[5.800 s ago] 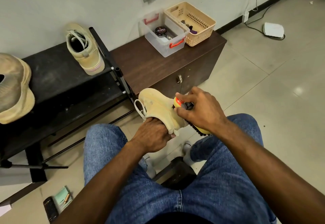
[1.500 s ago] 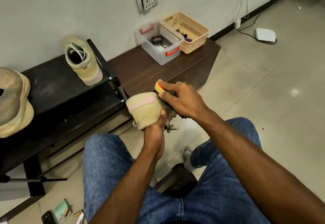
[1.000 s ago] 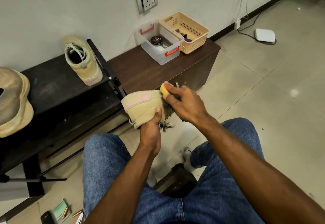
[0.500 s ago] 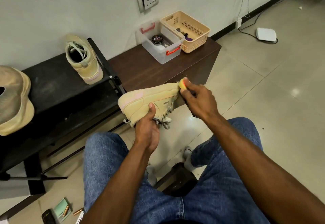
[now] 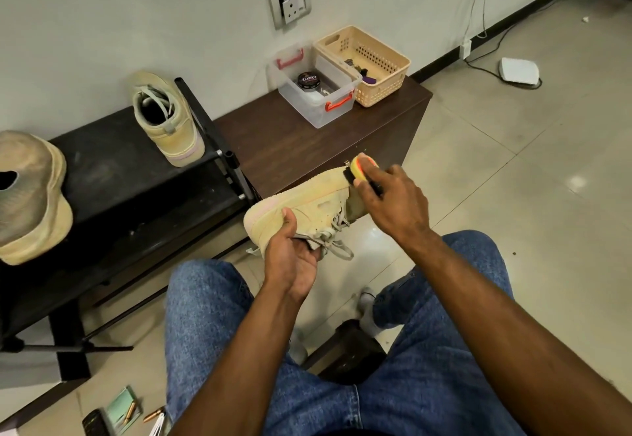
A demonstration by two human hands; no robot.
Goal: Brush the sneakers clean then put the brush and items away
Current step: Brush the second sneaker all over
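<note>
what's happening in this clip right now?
A seated person is brushing a tan sneaker. The left hand grips it near the heel and laces, held in the air over the knees; the right hand presses a yellow and orange brush against the toe end. The second sneaker stands on the black rack. A clear box and a beige basket sit on the brown cabinet.

One camera only, worn up on the head. Looking forward and down. Close above the lap point(image 5: 342, 350), floor point(image 5: 530, 179) farther off.
</note>
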